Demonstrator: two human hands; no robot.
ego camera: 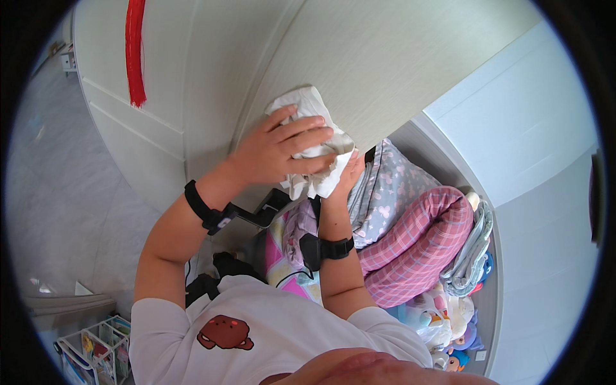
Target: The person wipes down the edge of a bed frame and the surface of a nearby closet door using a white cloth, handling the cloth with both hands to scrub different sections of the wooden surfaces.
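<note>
A crumpled white cloth (pixel 310 108) lies against a pale wood-grain panel (pixel 346 57), which looks like a door. My left hand (pixel 279 149) is spread over the cloth, its fingers holding it against the panel. Below and to the right, my right hand (pixel 349 175) is partly covered by the cloth near the panel's lower edge. Whether it grips the cloth or the panel edge is hidden. Black straps with small devices circle both wrists. A black lever-style handle (pixel 269 209) sticks out beneath my left forearm.
At right lie a grey patterned pillow (pixel 409 180), a folded pink plaid quilt (pixel 423 245), folded bedding (pixel 469 260) and several soft toys (pixel 459 332). A red tassel (pixel 136 53) hangs on the panel. A white wire rack (pixel 98 346) stands on the grey tiled floor (pixel 72 192) at lower left.
</note>
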